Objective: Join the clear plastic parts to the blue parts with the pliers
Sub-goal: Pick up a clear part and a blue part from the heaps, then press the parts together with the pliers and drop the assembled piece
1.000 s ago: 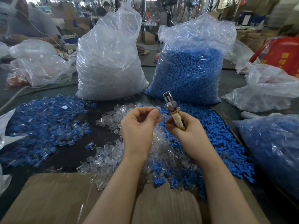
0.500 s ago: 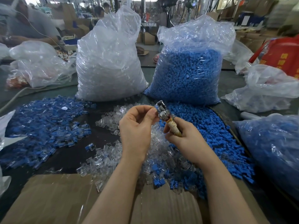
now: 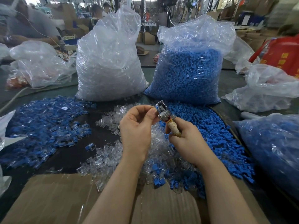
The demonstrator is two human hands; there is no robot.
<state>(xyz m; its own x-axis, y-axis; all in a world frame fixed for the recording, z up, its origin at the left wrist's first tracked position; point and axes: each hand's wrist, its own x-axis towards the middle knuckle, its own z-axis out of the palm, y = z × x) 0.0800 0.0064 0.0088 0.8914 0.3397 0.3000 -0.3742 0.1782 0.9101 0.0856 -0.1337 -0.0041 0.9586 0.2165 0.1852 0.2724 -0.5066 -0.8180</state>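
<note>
Left hand raised over the worktop, fingers curled, thumb and fingertips pinching something small against the pliers head, item too hidden to name; far left on the worktop a heap of joined blue-and-clear pieces; behind it a tall bag of clear parts; loose clear parts spread under both wrists; cardboard sheet at the near edge; right hand wrapped around the taped pliers handle, tool tilted up and left, metal head touching the left fingertips; behind, a bag of blue parts; loose blue parts piled to the right; another bag of blue pieces at far right.
</note>
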